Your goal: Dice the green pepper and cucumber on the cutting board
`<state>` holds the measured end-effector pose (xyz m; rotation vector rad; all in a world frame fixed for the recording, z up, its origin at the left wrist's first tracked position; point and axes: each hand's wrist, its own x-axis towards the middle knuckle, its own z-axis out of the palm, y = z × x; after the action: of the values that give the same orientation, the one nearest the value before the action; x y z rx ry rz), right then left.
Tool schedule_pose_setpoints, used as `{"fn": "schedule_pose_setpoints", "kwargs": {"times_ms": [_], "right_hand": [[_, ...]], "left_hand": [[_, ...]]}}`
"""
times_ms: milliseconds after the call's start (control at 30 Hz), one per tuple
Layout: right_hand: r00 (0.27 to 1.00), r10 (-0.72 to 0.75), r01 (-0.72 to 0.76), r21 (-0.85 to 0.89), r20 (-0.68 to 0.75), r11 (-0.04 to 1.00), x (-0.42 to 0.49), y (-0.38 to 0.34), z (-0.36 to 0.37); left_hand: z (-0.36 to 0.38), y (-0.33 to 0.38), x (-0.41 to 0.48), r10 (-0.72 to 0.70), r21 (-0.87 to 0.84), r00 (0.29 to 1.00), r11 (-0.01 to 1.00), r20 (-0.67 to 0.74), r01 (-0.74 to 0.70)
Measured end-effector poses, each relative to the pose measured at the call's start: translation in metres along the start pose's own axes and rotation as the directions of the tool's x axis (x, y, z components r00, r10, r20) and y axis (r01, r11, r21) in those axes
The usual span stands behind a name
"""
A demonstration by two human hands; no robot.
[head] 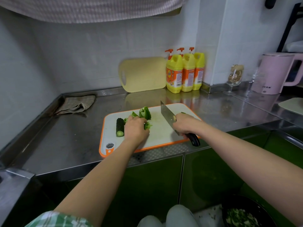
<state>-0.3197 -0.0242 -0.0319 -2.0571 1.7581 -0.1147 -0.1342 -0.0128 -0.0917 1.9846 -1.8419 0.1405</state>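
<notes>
A person is standing at a steel counter (65, 136), working on a white cutting board (161, 130) with an orange rim. The left hand (136, 128) is lying palm down near the middle of the board, its fingers curled over pieces of green pepper (145, 113), seemingly bunching them and holding them steady for the blade. The right hand (183, 124) is wrapping its fingers tightly around the dark handle of a knife (167, 112), a broad cleaver. The blade is hanging tilted above the board's right half, tip pointing away, well apart from the left fingers, probably poised for a cut.

The green pepper is sitting in large, glossy, bright green chunks at and just beyond the left fingertips, not yet diced. The cucumber (120, 126), a short dark, bumpy length with a pale cut end, is lying on the board just beside the left hand, on its outer side, apparently waiting its turn.
</notes>
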Motion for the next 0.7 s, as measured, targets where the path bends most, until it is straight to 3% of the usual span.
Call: {"fn": "schedule_pose_setpoints", "kwargs": {"times_ms": [333, 433, 567, 700], "right_hand": [[1.000, 0.025, -0.025, -0.007, 0.004, 1.000, 0.000, -0.004, -0.001], [1.000, 0.017, -0.017, 0.063, 0.003, 0.998, 0.002, 0.003, 0.000], [1.000, 0.001, -0.001, 0.092, -0.003, 0.996, 0.004, 0.006, 0.001], [1.000, 0.002, 0.000, 0.112, -0.016, 0.994, 0.003, 0.009, -0.002]], "left_hand": [[0.010, 0.040, 0.013, -0.166, -0.269, 0.985, 0.951, -0.036, 0.151], [0.015, 0.048, 0.015, -0.226, -0.247, 0.974, 0.945, -0.011, 0.216], [0.020, 0.046, 0.012, -0.226, -0.225, 0.974, 0.950, -0.013, 0.217], [0.020, 0.043, 0.006, -0.200, -0.308, 0.980, 0.933, -0.020, 0.184]]}}
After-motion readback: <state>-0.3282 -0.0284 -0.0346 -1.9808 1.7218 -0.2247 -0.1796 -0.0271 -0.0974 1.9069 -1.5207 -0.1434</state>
